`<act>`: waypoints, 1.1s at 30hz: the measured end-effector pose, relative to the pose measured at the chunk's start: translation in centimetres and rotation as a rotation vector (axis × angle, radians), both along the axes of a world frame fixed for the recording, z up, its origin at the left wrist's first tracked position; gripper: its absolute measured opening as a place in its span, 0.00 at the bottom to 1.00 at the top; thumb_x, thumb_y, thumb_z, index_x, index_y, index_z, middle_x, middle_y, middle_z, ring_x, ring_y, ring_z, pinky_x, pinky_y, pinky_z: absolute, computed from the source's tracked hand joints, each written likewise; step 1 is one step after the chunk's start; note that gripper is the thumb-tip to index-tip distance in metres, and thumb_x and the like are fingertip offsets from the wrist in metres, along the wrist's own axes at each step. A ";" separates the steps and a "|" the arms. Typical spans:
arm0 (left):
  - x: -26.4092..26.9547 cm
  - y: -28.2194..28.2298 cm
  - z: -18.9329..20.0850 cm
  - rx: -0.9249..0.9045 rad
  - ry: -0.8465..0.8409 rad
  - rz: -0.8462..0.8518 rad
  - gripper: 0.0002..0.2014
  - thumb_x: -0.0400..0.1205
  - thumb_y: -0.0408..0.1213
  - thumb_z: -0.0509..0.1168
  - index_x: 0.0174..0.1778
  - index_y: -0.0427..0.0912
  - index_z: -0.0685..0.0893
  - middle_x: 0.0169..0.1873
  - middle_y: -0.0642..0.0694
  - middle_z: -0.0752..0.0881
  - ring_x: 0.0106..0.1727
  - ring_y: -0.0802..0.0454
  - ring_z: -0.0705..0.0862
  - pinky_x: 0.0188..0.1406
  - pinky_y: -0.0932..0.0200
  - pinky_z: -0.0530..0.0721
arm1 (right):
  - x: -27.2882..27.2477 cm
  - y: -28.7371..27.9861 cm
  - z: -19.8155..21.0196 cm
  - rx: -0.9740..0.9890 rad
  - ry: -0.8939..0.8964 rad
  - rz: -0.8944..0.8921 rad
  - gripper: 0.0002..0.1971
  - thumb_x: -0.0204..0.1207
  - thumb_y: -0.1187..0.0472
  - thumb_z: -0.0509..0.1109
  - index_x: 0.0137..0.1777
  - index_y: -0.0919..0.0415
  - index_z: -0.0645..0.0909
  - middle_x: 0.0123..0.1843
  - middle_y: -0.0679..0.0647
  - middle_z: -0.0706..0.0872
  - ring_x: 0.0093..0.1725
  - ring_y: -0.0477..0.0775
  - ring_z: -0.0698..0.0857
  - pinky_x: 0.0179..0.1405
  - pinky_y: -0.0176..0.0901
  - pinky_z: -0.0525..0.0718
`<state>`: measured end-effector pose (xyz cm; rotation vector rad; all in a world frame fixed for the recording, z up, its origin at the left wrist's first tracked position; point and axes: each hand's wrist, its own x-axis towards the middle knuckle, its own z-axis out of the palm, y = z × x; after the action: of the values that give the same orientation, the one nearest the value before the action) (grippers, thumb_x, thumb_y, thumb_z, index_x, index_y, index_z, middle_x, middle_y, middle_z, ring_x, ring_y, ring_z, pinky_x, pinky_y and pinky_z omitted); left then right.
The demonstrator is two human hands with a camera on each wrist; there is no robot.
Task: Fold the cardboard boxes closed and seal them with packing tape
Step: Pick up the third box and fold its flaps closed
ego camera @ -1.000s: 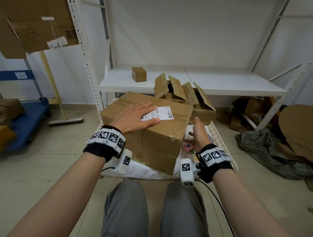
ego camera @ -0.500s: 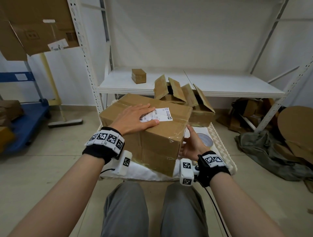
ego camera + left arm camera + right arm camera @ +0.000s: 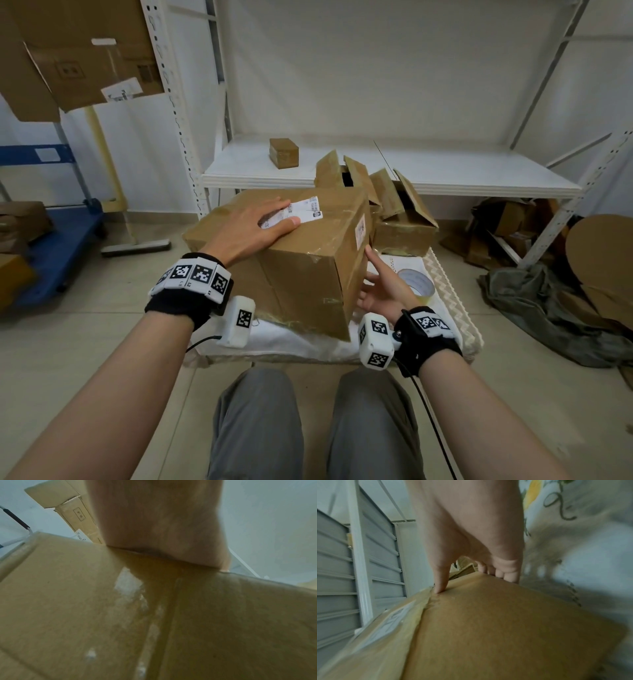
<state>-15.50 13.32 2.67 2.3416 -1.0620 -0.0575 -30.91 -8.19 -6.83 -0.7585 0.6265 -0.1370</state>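
A large closed cardboard box (image 3: 308, 274) with a white label (image 3: 298, 216) and shiny tape on its seams stands tilted on a white cloth-covered low table (image 3: 301, 346). My left hand (image 3: 253, 229) lies flat on its top, over the label's near end; in the left wrist view the palm (image 3: 159, 520) rests on the box (image 3: 85, 615). My right hand (image 3: 376, 291) grips the box's right side. In the right wrist view the thumb (image 3: 440, 585) presses the face (image 3: 488, 628) and the fingers (image 3: 501, 573) curl over the far edge. A tape roll (image 3: 416, 282) lies just right of that hand.
An open box with raised flaps (image 3: 400, 219) stands behind the big one. A small closed box (image 3: 283, 153) sits on the white shelf (image 3: 445, 171). A blue cart (image 3: 58, 246) is at left, a dark cloth and cardboard scraps (image 3: 534, 301) at right.
My right hand left the table and took hold of the box's right side. The box has turned and tipped, its right end raised, and the tape roll is now uncovered. My left hand stayed on top.
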 end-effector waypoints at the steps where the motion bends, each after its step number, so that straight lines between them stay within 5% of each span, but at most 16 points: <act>1: 0.0 0.3 0.3 0.016 -0.002 0.003 0.32 0.81 0.70 0.53 0.82 0.65 0.66 0.84 0.59 0.64 0.82 0.49 0.66 0.79 0.44 0.62 | 0.2 0.2 0.3 0.014 -0.034 -0.009 0.30 0.76 0.45 0.78 0.71 0.66 0.81 0.53 0.61 0.90 0.43 0.60 0.94 0.39 0.53 0.92; 5: 0.2 1.1 1.3 0.009 0.031 -0.024 0.37 0.79 0.77 0.45 0.84 0.70 0.57 0.85 0.64 0.58 0.85 0.57 0.58 0.84 0.40 0.57 | 1.3 1.5 1.6 0.050 -0.201 -0.013 0.26 0.80 0.49 0.73 0.72 0.63 0.81 0.65 0.62 0.88 0.59 0.62 0.91 0.58 0.61 0.90; 10: -1.1 1.6 3.9 -0.206 0.193 -0.092 0.36 0.78 0.76 0.45 0.83 0.71 0.59 0.84 0.63 0.62 0.82 0.58 0.64 0.83 0.45 0.57 | 3.1 4.4 5.3 0.122 -0.380 0.032 0.23 0.87 0.47 0.64 0.72 0.64 0.79 0.65 0.65 0.88 0.67 0.63 0.86 0.72 0.65 0.81; 12: -1.9 2.0 5.2 -0.287 0.291 -0.110 0.32 0.78 0.77 0.45 0.79 0.74 0.64 0.80 0.63 0.70 0.78 0.59 0.72 0.81 0.48 0.65 | 3.9 5.7 7.1 0.154 -0.427 0.054 0.27 0.84 0.49 0.68 0.78 0.64 0.75 0.74 0.67 0.82 0.76 0.65 0.80 0.77 0.68 0.74; 14: -2.9 2.6 6.5 -0.406 0.439 -0.138 0.24 0.86 0.67 0.44 0.69 0.68 0.77 0.62 0.63 0.87 0.62 0.65 0.85 0.63 0.62 0.82 | 4.3 7.2 8.7 0.102 -0.471 0.088 0.31 0.80 0.50 0.72 0.81 0.62 0.73 0.78 0.66 0.79 0.79 0.66 0.76 0.80 0.68 0.72; 16: -3.7 3.1 7.6 -0.533 0.567 -0.153 0.23 0.89 0.58 0.42 0.62 0.57 0.81 0.48 0.56 0.92 0.49 0.58 0.91 0.45 0.62 0.88 | 4.8 8.2 10.0 0.003 -0.474 0.103 0.28 0.85 0.52 0.67 0.82 0.62 0.72 0.75 0.64 0.81 0.78 0.65 0.78 0.78 0.66 0.75; 21: -4.5 4.4 9.3 -0.749 0.761 -0.207 0.28 0.88 0.58 0.41 0.61 0.46 0.82 0.47 0.47 0.93 0.46 0.51 0.92 0.41 0.57 0.91 | 4.4 9.8 13.4 -0.207 -0.473 0.105 0.27 0.87 0.47 0.63 0.82 0.61 0.72 0.69 0.60 0.87 0.69 0.59 0.85 0.69 0.64 0.84; 23: -4.7 4.8 9.3 -0.806 0.840 -0.241 0.31 0.87 0.59 0.42 0.60 0.45 0.85 0.48 0.45 0.92 0.45 0.51 0.92 0.40 0.57 0.90 | 3.9 10.4 14.6 -0.321 -0.457 0.114 0.28 0.88 0.44 0.60 0.82 0.59 0.72 0.46 0.49 0.93 0.47 0.45 0.91 0.52 0.52 0.91; 25: -5.1 5.1 9.3 -0.877 0.891 -0.289 0.32 0.86 0.60 0.44 0.57 0.46 0.91 0.50 0.43 0.92 0.47 0.50 0.92 0.40 0.56 0.90 | 3.7 10.8 15.2 -0.400 -0.451 0.116 0.28 0.87 0.42 0.60 0.81 0.57 0.72 0.30 0.40 0.87 0.33 0.38 0.84 0.36 0.38 0.83; 30: -4.6 6.0 8.1 -1.032 0.938 -0.464 0.29 0.81 0.57 0.48 0.59 0.48 0.90 0.54 0.46 0.91 0.52 0.52 0.90 0.48 0.56 0.89 | 3.4 11.7 16.3 -0.529 -0.388 0.095 0.30 0.85 0.41 0.64 0.82 0.56 0.70 0.34 0.40 0.84 0.25 0.35 0.82 0.33 0.35 0.79; 33: -4.3 6.4 7.4 -1.049 0.950 -0.465 0.30 0.81 0.58 0.47 0.59 0.48 0.90 0.54 0.46 0.91 0.53 0.52 0.90 0.51 0.55 0.89 | 3.3 12.5 16.5 -0.567 -0.338 0.114 0.32 0.84 0.39 0.64 0.83 0.55 0.70 0.37 0.39 0.80 0.28 0.36 0.79 0.34 0.36 0.76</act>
<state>-19.82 19.77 10.06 0.8936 -0.7856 -0.5679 -27.58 4.31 9.65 -1.2826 0.2143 -0.3385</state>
